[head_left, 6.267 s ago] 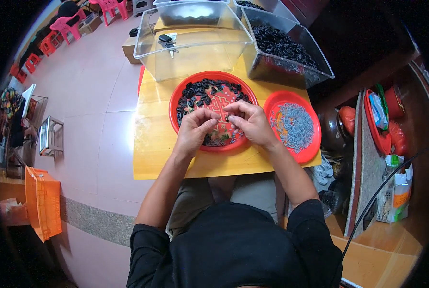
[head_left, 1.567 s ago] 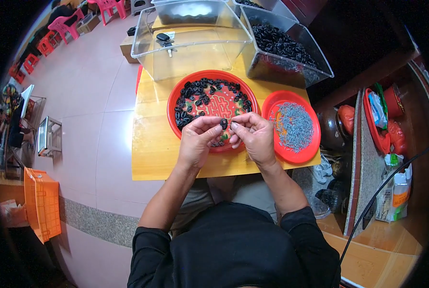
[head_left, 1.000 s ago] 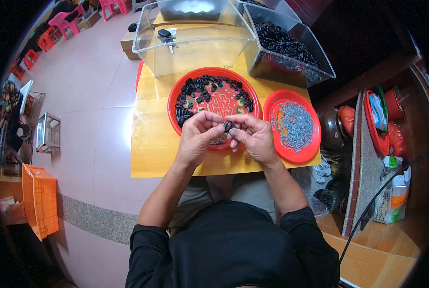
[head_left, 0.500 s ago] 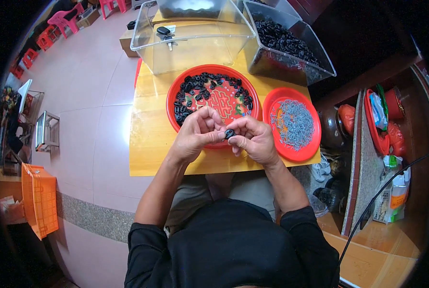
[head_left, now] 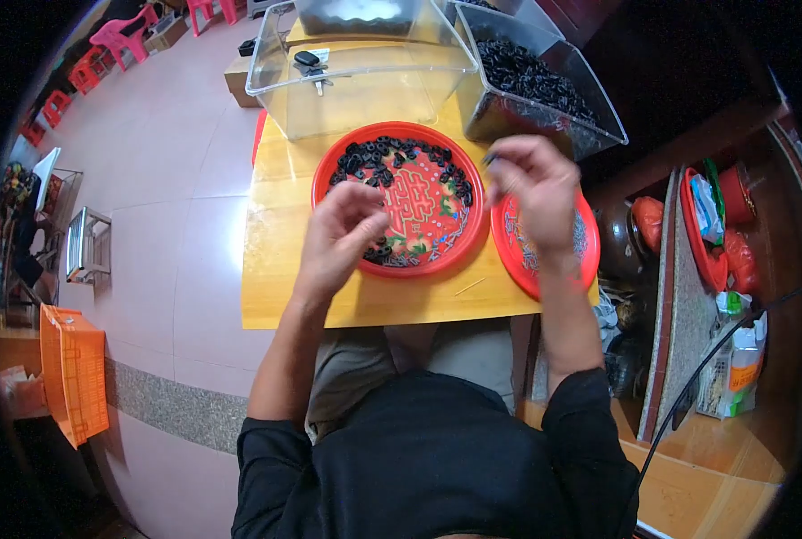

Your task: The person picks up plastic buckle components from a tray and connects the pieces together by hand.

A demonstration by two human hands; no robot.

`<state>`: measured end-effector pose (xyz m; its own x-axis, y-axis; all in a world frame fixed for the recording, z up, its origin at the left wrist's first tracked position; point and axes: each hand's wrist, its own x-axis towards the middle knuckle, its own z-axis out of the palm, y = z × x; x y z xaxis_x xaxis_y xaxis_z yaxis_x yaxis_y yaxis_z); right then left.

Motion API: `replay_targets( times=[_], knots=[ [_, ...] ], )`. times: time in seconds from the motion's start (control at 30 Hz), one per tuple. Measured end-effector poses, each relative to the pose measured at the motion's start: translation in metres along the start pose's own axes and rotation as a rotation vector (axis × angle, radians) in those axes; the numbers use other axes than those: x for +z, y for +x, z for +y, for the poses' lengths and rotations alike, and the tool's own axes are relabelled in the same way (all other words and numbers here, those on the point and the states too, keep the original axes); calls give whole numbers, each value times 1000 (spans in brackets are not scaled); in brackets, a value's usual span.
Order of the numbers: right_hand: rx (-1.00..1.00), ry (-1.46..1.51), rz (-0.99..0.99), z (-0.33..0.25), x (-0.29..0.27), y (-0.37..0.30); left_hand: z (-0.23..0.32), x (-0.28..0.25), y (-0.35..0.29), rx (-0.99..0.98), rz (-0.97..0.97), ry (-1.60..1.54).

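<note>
A red round tray [head_left: 467, 253] with a patterned base holds several small black oval plastic parts [head_left: 358, 160], mostly along its far and left sides, and a few thin screw-like pieces near its right rim. Over the tray's left side is my left hand [head_left: 336, 235], fingers bent and apart from the thumb, with nothing visible in it. My right hand [head_left: 537, 184] is raised over the second red tray [head_left: 591, 269], slightly blurred. A small dark piece [head_left: 489, 158], seemingly one of the black parts, is pinched at its fingertips. That tray holds many silvery screw-like pieces [head_left: 525, 242], partly hidden by my hand.
A clear plastic bin [head_left: 365, 99] stands at the far side of the yellow table [head_left: 280, 287], with keys [head_left: 311, 67] showing by it. At the far right another clear bin [head_left: 545, 130] holds a heap of black parts. A thin stick [head_left: 470, 287] lies near the front edge.
My hands have parted from the pinch over the tray. The right one has moved up and right with the small black part; the left has drawn slightly left and opened.
</note>
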<state>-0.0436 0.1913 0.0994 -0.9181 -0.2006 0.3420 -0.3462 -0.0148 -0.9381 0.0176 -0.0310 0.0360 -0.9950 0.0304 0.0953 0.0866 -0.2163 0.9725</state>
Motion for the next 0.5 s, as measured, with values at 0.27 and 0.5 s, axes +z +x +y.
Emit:
replay_targets(
  times=[0.27, 0.5],
  knots=[
    [-247, -413, 274, 16, -112, 128, -9, -22, 3, 205, 225, 571],
    [-500, -775, 154, 22, -44, 83, -15, -22, 3, 288, 275, 745]
  ],
)
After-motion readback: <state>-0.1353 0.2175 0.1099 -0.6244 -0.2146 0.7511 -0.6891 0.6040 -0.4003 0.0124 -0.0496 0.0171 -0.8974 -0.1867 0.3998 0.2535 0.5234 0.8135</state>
